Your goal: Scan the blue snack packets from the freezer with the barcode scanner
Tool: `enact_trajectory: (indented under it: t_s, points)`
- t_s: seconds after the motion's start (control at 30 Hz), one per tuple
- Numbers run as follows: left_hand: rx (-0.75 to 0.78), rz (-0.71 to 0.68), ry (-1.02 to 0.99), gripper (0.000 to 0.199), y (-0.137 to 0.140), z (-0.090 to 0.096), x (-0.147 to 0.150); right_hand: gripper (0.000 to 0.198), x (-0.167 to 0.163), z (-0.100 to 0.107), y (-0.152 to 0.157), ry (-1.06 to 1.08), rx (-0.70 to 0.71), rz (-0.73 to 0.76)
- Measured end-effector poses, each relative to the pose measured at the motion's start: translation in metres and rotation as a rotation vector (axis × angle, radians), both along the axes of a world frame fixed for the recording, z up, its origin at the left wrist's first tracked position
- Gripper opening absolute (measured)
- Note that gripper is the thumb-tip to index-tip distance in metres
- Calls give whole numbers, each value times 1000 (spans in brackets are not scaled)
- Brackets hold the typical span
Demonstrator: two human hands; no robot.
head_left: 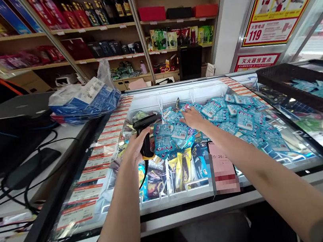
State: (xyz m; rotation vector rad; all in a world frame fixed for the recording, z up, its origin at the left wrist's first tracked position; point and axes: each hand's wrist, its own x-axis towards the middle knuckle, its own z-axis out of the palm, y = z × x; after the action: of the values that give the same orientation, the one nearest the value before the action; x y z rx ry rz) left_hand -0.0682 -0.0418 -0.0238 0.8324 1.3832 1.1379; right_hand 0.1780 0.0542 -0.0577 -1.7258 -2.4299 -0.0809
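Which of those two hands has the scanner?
The left hand: it grips the scanner, whereas the right hand is at the blue packets.

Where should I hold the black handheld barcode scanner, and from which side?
Probably by the slim handle of the black-and-yellow scanner, from the left: the handle juts from a wider head, the left hand holds it there, and the black cable leaves its base.

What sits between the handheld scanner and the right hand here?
Blue packets, some overlapping, fill that stretch between the scanner, gripped in the left hand, and the right hand; the head view shows it.
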Motion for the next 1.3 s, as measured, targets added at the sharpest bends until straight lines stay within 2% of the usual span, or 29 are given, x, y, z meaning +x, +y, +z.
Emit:
enact_trajectory:
  t_s: [0.1,0.3,0.43,0.5,0.67,0.8,0.87,0.93,1.03,1.17,1.3]
  points:
    - [29,-21,-7,49,1,-1,5,65,1,-1,1,39,-7,-81]
    - [58,-27,50,53,3,-3,3,74,5,10,9,6,-89,-139]
    - [84,-15,26,54,2,-2,0,82,15,12,13,57,-55,-200]
    - [103,-19,40,55,2,-1,0,73,22,11,14,141,-21,-213]
    - [146,-57,154,55,3,-3,1,28,48,11,15,486,36,-281]
    - [196,-89,239,53,6,-1,4,21,72,8,4,750,143,-297]
    - [241,-111,295,51,7,4,7,27,81,3,-7,954,123,-292]
    - [280,-150,330,49,7,11,11,34,88,-4,-20,1152,87,-274]
    - [279,-259,394,46,6,22,18,44,93,-15,-35,1323,123,-240]
    - [283,-449,508,39,5,26,28,51,95,-24,-42,1394,152,-234]
    - [334,-576,561,31,7,24,34,47,95,-23,-40,1397,112,-183]
